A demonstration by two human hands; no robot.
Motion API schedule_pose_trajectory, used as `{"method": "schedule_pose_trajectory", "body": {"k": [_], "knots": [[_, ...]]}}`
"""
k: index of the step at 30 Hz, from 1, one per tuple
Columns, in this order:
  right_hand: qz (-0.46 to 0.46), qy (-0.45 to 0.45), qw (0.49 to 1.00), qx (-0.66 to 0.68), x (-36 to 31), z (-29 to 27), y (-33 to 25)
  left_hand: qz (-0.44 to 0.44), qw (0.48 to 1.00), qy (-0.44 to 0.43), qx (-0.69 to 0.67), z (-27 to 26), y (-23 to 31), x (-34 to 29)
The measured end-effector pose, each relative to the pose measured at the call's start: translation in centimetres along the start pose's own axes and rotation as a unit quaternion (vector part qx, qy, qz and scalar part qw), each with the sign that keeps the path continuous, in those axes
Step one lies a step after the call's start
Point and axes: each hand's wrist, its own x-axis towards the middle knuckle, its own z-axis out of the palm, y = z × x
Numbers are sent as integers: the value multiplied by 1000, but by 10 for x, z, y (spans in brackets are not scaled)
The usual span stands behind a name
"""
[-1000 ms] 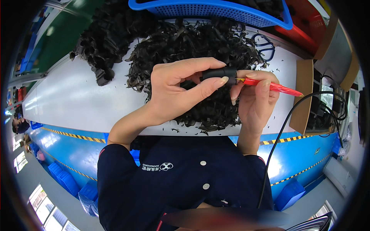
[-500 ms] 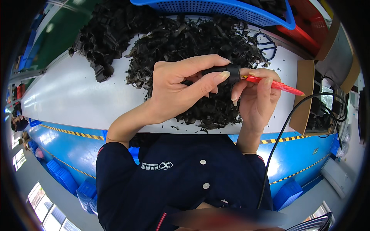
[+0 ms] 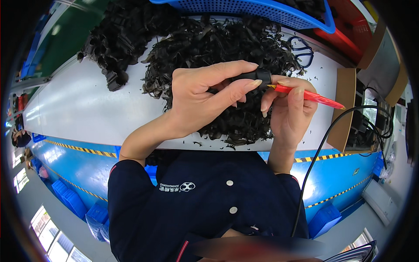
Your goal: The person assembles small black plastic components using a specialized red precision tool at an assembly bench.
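Over the pile of black trimmings, my left hand [image 3: 198, 98] is closed around a black tubular part [image 3: 262, 77], gripping it between thumb and fingers with its open-looking end turned right. My right hand [image 3: 291, 109] pinches a slim red-handled pointed tool [image 3: 305, 95]. Its yellowish tip meets or nearly meets the near side of the part's right end; contact is too small to tell. The right forefinger reaches to the part's end. Most of the part's left portion is hidden by my left hand.
Thin black scraps [image 3: 196, 48] are heaped on the white table [image 3: 83, 109]. Black moulded parts [image 3: 115, 52] lie at the far left. A blue perforated basket [image 3: 244, 8] stands behind, dark blue-handled scissors [image 3: 303, 54] beside it. At right are a cardboard box [image 3: 342, 109] and black cable [image 3: 321, 153].
The tool's tip has shifted slightly left along the near side of the tubular part's end. The part has tilted a little. Both hands keep their holds.
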Motion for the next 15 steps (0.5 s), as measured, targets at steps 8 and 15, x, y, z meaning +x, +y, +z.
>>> {"method": "schedule_pose_trajectory", "body": {"k": [8,15], "knots": [[-21,22,1000,-9,-1,2,2,15,1000,1,20,1,-3,0],[-223,55,880,-415,-2,4,18,87,988,19,122,8,-10,-1]]}}
